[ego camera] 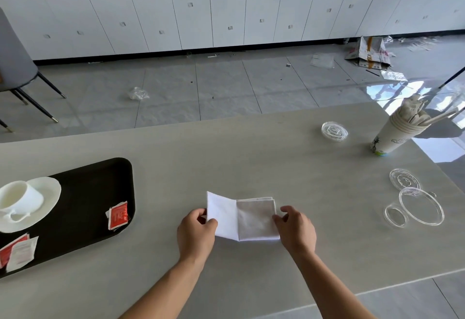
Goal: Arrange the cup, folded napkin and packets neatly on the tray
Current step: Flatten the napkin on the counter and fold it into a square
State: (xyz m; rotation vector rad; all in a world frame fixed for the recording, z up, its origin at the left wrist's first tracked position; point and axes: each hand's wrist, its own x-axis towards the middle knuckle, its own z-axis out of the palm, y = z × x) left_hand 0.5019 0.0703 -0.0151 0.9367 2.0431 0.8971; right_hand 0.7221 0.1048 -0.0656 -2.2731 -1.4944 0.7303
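A white napkin [242, 219] lies on the pale grey table [251, 155], partly folded, a little in from the near edge and roughly midway along it. Its right half lies flat in stacked layers, while the left flap is raised off the surface. The left hand [196, 233] pinches the lower left corner of that raised flap between thumb and fingers. The right hand [295, 229] has its fingertips closed on the right edge of the stacked layers, thumb on top. Both forearms reach in from the near edge. Toward the left edge of the table sits a dark tray [83, 218] with rounded corners, well apart from the napkin. On the tray's left part a white cup [18, 199] stands on a white saucer [47, 200], the cup's handle pointing toward the near side. A red packet [118, 215] lies near the tray's right rim, and two more packets [17, 253], one red and one whitish, overlap at the tray's near left corner. Toward the far right corner of the table stands a stack of paper cups [395, 134] holding wrapped sticks, with a clear plastic lid [334, 131] just to its left. Nearer the right edge, several more clear lids [415, 202] lie together, some overlapping.
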